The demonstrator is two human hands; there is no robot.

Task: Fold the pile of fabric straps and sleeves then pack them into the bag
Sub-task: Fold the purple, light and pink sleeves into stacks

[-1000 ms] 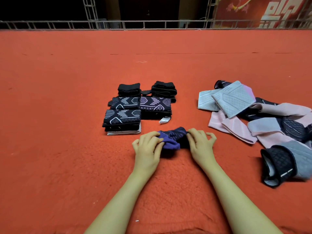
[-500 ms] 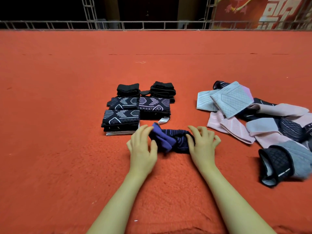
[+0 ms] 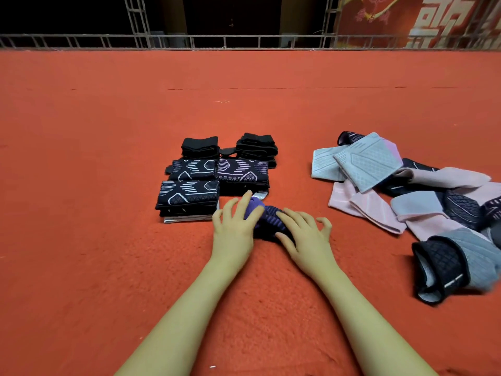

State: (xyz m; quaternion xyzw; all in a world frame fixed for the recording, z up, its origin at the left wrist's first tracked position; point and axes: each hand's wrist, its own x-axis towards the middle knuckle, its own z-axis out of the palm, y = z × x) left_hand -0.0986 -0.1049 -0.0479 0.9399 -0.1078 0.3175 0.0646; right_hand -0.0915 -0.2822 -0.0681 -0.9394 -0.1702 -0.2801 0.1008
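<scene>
purple sleeve [image 3: 267,219] lies bunched on the red carpet [image 3: 108,267], just in front of the folded stacks and between the two hands. its lighter purple end bulges up at the left, and its darker ribbed part runs right and down under the fingers.

left hand [image 3: 233,229] rests on the sleeve's left end, fingers spread and nearly straight, pressing rather than gripping; the forefinger reaches up past the light purple bulge. right hand [image 3: 303,234] lies on the sleeve's right side, fingers splayed and a little bent at the tips, thumb against the sleeve's near edge. whether those fingertips pinch any cloth cannot be told.

folded stacks [image 3: 217,175] sit just beyond the hands: two plain black ones at the back, two black patterned ones in the middle, and a black patterned one at the front left with a pale piece under it. they stand close together, edges touching. a grey tag [image 3: 259,196] peeps out beside the left forefinger.

loose pile [image 3: 406,191] lies well to the right, apart from the hands: grey, pink and black sleeves overlapping in no order. a black and grey sleeve [image 3: 450,264] lies at its near end, partly rolled, with its open mouth toward the camera.

a metal rail [image 3: 244,40] runs along the carpet's far edge, with a red banner [image 3: 406,20] behind it at the right.
</scene>
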